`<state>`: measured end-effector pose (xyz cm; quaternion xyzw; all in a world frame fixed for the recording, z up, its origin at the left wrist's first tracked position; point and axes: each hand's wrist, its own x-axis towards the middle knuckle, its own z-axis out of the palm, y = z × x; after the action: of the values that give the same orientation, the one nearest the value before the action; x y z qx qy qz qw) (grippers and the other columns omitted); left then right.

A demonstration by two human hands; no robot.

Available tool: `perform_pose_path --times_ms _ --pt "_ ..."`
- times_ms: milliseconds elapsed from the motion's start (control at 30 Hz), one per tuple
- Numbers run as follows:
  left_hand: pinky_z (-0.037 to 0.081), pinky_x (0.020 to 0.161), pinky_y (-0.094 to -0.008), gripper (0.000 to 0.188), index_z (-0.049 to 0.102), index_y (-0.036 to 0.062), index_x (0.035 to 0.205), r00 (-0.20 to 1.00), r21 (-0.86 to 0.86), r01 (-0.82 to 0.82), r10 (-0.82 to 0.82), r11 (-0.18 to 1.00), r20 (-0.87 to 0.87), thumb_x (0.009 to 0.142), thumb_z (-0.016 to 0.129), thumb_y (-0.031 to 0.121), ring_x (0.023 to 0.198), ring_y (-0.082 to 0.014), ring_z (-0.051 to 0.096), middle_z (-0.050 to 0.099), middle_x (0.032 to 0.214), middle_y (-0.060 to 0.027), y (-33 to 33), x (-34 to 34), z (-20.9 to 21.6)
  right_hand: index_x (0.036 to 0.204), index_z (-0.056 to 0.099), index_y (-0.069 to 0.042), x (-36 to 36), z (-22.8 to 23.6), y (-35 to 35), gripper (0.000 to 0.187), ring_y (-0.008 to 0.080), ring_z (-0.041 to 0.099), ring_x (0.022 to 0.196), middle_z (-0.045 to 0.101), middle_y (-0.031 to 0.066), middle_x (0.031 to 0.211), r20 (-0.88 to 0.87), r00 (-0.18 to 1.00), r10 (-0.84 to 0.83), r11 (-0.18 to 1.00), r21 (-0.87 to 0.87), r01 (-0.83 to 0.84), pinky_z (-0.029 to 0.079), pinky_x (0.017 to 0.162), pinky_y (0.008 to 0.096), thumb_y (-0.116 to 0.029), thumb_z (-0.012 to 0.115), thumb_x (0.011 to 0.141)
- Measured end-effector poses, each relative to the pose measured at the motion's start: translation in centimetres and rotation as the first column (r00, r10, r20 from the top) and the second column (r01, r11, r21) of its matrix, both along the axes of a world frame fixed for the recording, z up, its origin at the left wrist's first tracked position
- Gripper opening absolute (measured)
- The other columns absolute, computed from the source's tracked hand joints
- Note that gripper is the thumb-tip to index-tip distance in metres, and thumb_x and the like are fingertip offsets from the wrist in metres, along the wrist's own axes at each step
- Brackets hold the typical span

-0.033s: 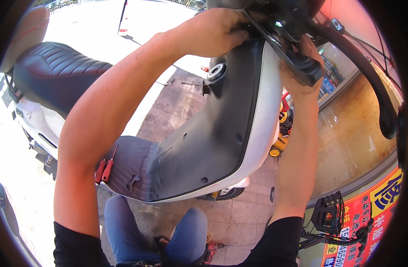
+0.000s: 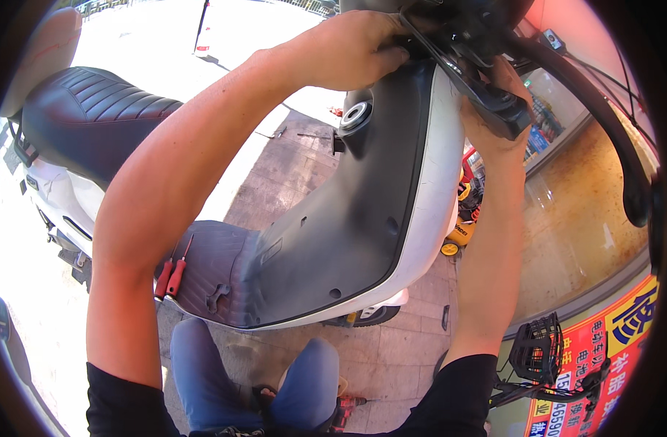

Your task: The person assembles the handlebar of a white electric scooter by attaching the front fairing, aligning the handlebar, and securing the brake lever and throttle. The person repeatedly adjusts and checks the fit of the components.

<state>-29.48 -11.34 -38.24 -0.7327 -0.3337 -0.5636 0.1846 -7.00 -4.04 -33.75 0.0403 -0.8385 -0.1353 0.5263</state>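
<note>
Handlebar housing (image 2: 504, 116), black and glossy, sits at the top of the leg shield (image 2: 341, 211) in the head view, the only view here. It looks like thin moulded plastic: probably light and stiff, a bit slippery on its smooth faces and liable to crack at thin edges, so the rims would be the places to take hold, with both sides supported. The left hand (image 2: 370, 54) is curled against dark parts just above the leg shield, thumb bent; I cannot tell what it pinches. The right hand (image 2: 512, 80) reaches behind the housing on the leg shield's right; its grip is hidden

Left of the leg shield's foot, the ribbed footboard (image 2: 231, 251) carries 2 red-handled screwdrivers (image 2: 176, 278) and 1 small dark tool (image 2: 217, 297). Farther left is the black seat (image 2: 104, 102). Below the leg shield lies tiled pavement (image 2: 413, 357), with a red drill (image 2: 344, 413); to its right, a window (image 2: 581, 218) and a basket (image 2: 541, 346)
</note>
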Motion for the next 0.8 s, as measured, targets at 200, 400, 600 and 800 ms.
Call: perform_pose_path --times_ms 200,400,600,800 --pt "0.053 0.074 -0.0473 0.026 0.063 0.0048 0.113 1.0 -0.174 -0.005 0.002 0.985 -0.013 0.091 0.058 0.018 0.083 -0.0388 0.066 0.066 0.088 -0.023 -1.5 0.0 0.7 0.122 0.061 0.007 0.2 0.6 0.9 0.038 0.0154 0.066 0.097 0.071 0.0139 0.109 0.097 0.993 0.069 0.997 0.016 -0.071 0.049 0.088 0.0256 0.007 0.059 0.084" --pt "0.05 0.065 -0.0527 0.013 0.065 0.0019 0.085 0.949 -0.027 -0.31 0.311 0.95 0.055 0.087 0.059 0.014 0.074 -0.0458 0.063 0.064 0.077 -0.0244 -0.4 0.9 0.1 0.118 0.062 0.006 -0.2 -0.2 1.8 0.032 0.0136 0.065 0.092 0.072 0.0112 0.101 -0.024 0.994 0.106 0.994 -0.031 -0.106 0.049 0.085 0.0244 0.005 0.063 0.086" --pt "0.05 0.062 -0.0524 0.016 0.063 0.0042 0.085 0.905 0.003 -0.423 0.422 0.906 0.056 0.088 0.062 0.02 0.069 -0.0456 0.062 0.065 0.075 -0.0216 0.4 0.7 0.0 0.122 0.059 0.005 1.1 1.3 2.7 0.054 0.024 0.065 0.099 0.066 0.0183 0.115 0.15 0.987 0.054 0.997 0.048 -0.062 0.051 0.085 0.0301 0.009 0.073 0.07" --pt "0.056 0.067 -0.0413 0.016 0.07 0.0205 0.105 0.812 0.143 -0.575 0.583 0.805 -0.017 0.091 0.061 0.023 0.075 -0.0314 0.069 0.07 0.079 -0.0101 1.4 0.5 -0.4 0.123 0.058 0.005 2.0 2.2 2.5 0.066 0.0281 0.066 0.093 0.066 0.0186 0.107 0.201 0.976 -0.085 0.994 0.081 0.07 0.052 0.083 0.031 0.008 0.079 0.061"
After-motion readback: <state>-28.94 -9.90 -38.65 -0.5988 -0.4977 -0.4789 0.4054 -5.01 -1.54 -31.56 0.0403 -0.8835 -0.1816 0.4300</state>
